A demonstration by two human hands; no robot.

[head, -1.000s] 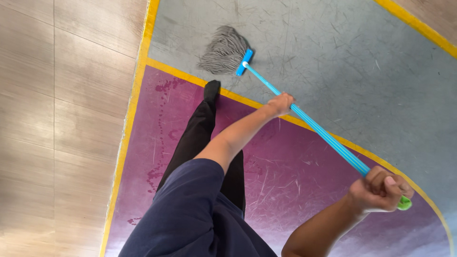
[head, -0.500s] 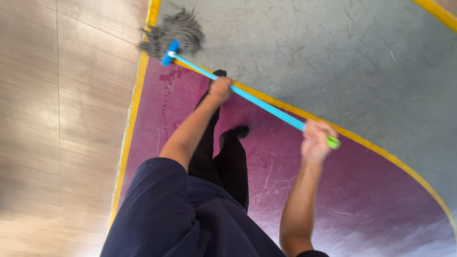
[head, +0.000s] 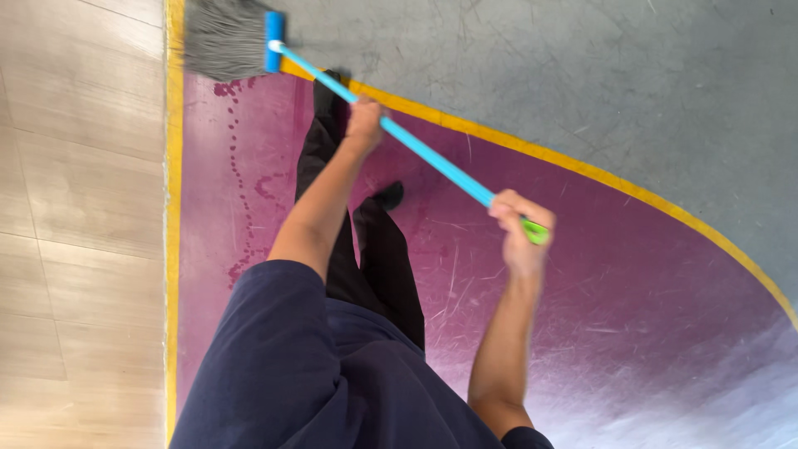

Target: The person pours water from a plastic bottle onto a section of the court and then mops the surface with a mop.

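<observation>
Beside yellow line (head: 174,208) | mop (head: 229,37) | wet spots (head: 237,141) | black trouser legs (head: 366,249) beneath handle

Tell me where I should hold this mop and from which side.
Grip the mop's blue handle, not the grey head. It slants from the floor toward you, so probably close the left hand over mid-shaft from above and the right hand around the green-tipped top end.

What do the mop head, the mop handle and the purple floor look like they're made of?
Mop head: grey string yarn, likely cotton or synthetic, seen as loose strands. Mop handle: smooth blue pole, plastic or painted metal; unclear which. Purple floor: hard painted or coated surface with a slight sheen, marked with scratches.
</observation>
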